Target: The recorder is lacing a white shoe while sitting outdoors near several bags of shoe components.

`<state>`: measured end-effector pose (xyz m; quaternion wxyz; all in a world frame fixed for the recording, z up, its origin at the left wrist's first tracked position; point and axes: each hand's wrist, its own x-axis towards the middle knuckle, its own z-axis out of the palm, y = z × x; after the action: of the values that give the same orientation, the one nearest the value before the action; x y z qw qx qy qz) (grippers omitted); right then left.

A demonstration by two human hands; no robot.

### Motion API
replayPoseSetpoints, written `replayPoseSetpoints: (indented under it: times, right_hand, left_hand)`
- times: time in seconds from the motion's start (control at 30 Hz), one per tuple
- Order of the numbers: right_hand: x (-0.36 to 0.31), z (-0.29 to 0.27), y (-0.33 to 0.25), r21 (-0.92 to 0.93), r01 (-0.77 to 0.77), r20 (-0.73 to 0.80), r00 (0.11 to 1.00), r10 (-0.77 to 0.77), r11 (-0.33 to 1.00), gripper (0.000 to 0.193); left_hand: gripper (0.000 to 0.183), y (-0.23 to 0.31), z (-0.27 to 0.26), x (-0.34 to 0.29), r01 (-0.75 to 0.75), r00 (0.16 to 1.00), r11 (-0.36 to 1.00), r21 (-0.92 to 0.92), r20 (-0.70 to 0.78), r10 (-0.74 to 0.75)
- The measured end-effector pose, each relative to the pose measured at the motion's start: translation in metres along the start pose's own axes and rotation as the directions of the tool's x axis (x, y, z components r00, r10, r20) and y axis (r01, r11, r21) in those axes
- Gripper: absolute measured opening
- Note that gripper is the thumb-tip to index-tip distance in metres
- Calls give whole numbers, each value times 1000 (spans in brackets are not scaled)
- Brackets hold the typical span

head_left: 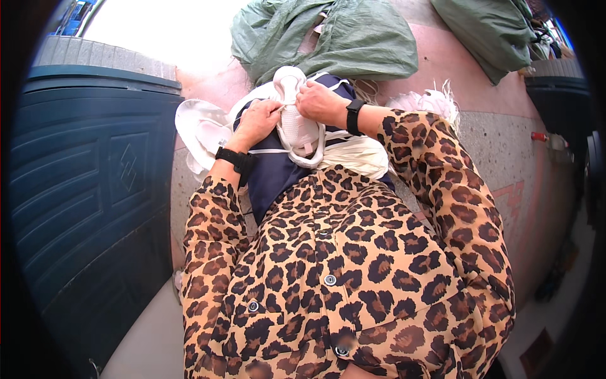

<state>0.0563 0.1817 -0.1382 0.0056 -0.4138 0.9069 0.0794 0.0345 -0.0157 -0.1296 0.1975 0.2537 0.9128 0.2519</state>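
Observation:
A white shoe (300,134) lies on my lap over dark navy cloth, its opening toward me and its toe pointing away. From the left side, my left hand (257,121) is closed, thumb and fingertips pinching at the shoe's upper edge. My right hand (320,103) is curled closed against the opposite edge. Whether a lace is between the fingers of either hand is too small to make out. Beside the shoe, a bundle of cream laces (356,155) drapes over my right thigh. More white shoes (201,131) are at my left, beyond the knee.
Large green sacks (341,39) lie ahead, with another green sack (489,35) at the far right. A pale stringy heap (424,103) is past my right forearm. A dark blue panelled door (95,161) stands on the left. The floor (499,136) is speckled grey and pink.

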Motion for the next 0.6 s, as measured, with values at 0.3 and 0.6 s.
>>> replayPoseSetpoints:
  times: [0.3, 0.6]
  right_hand:
    - [-7, -13, 8, 353, 139, -412, 911, 20, 925, 11]
    - [-3, -23, -21, 783, -246, -87, 866, 493, 571, 15]
  left_hand:
    - [26, 5, 1, 2, 60, 998, 998, -17, -30, -60]
    - [31, 8, -2, 1, 70, 997, 998, 3, -18, -70]
